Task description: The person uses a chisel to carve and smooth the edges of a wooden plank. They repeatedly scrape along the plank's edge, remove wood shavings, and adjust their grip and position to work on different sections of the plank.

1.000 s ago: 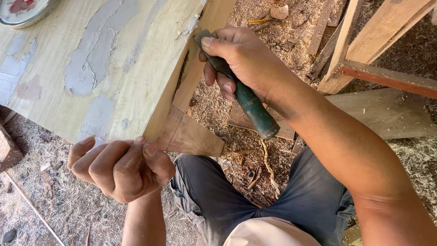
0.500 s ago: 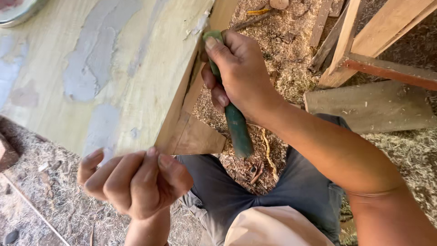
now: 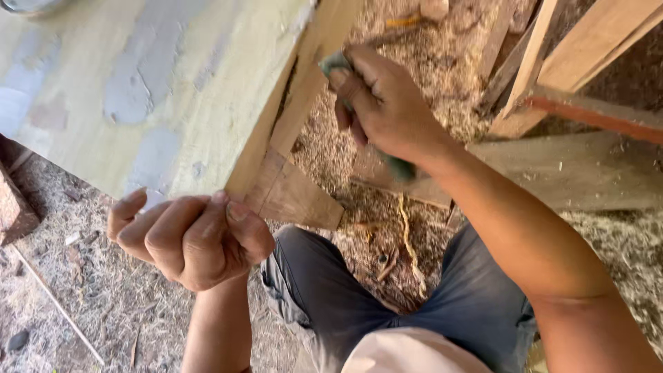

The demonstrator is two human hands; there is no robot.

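My right hand [image 3: 387, 110] is shut on a green-handled tool [image 3: 399, 168], its upper end held against the bare wooden side edge [image 3: 311, 76] of a pale green painted board [image 3: 138, 90]. The handle's lower end sticks out below my wrist; the tool's working end is hidden by my fingers. My left hand [image 3: 190, 238] is curled loosely just below the board's near corner, fingertips close to the edge, with nothing visible in it. A triangular wooden brace [image 3: 297, 197] sits under the corner between both hands.
Sawdust and shavings [image 3: 414, 235] cover the ground. Wooden beams and planks [image 3: 552, 69] lie at the upper right, one with a reddish strip [image 3: 594, 117]. A brick [image 3: 14, 207] is at the left edge. My knees in dark trousers [image 3: 387, 311] are below.
My right hand with the tool has shifted left and up along the board's edge. My left hand has risen closer to the board's near corner and curled tighter.
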